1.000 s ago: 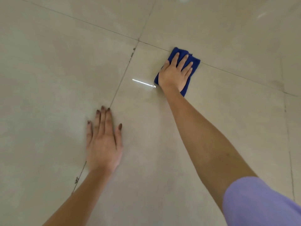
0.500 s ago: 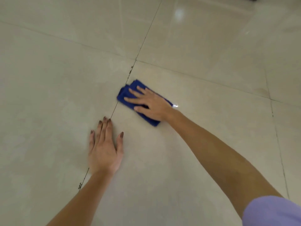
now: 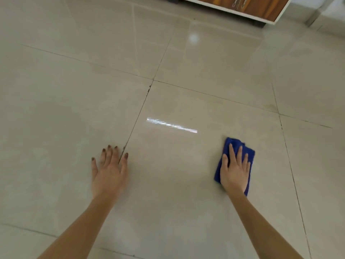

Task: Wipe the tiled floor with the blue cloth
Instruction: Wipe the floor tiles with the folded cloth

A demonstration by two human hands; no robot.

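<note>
The right hand [image 3: 234, 170] lies flat, fingers straight, pressing the blue cloth [image 3: 228, 146] to the floor [image 3: 168, 184]. The left hand [image 3: 109, 171] rests flat, fingers spread, across a tile joint [image 3: 137, 117]. No writing shows.

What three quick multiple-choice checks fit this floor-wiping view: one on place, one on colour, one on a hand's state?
1. Where is the cloth? A. under the right hand B. draped over a forearm C. lying untouched
2. What colour is the cloth? A. red B. blue C. white
3. How is the left hand? A. clenched B. gripping a brush C. flat on the floor, fingers straight
Answers: A, the right palm presses on it; B, blue edges show around that hand; C, it lies palm down, holding nothing.
</note>
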